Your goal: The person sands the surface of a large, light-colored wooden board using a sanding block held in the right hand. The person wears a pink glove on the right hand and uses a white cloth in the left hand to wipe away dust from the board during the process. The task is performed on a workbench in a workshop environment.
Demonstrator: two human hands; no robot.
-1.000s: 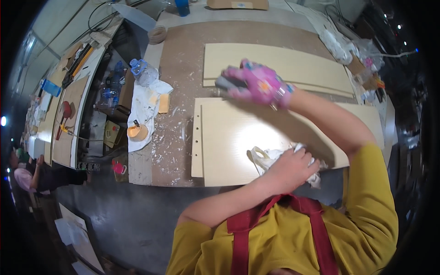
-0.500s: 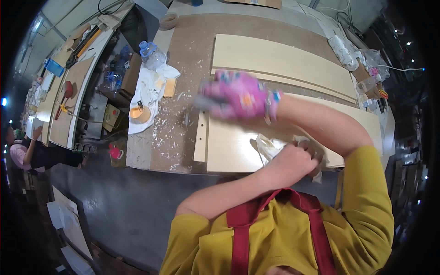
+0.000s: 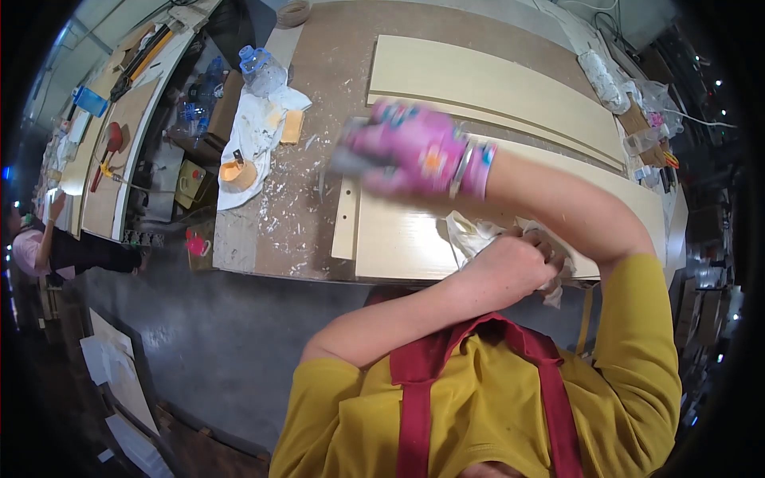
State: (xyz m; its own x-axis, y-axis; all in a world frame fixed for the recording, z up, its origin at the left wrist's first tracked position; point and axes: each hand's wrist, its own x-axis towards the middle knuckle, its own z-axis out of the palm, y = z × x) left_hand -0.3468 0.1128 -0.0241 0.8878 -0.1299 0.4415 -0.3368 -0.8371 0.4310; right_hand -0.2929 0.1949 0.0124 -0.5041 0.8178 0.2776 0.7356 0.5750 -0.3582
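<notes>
My left hand [image 3: 510,269] is bare and closed on a crumpled white cloth [image 3: 470,233] at the near edge of a pale wooden board [image 3: 406,247]. My right arm crosses in from the right above it. On my right hand [image 3: 422,151] is a pink flowered glove, over the left end of the boards. Its finger end is a grey blur, so I cannot see whether something is held there. Behind lies a second pale board [image 3: 486,84] with a grooved long edge. A narrow strip with small holes [image 3: 345,219] shows at the near board's left end.
On the workbench [image 3: 311,88], left of the boards, a white rag [image 3: 269,111] lies under a clear bottle [image 3: 261,72], a yellow-orange block [image 3: 292,127] and a small orange cup [image 3: 237,175]. Plastic bags [image 3: 602,84] line the right edge. Another person [image 3: 68,247] stands far left.
The view has shifted, so the bench sits higher in the picture. My gloved right hand blurs over the board's left end in both frames. My left hand stays on the cloth.
</notes>
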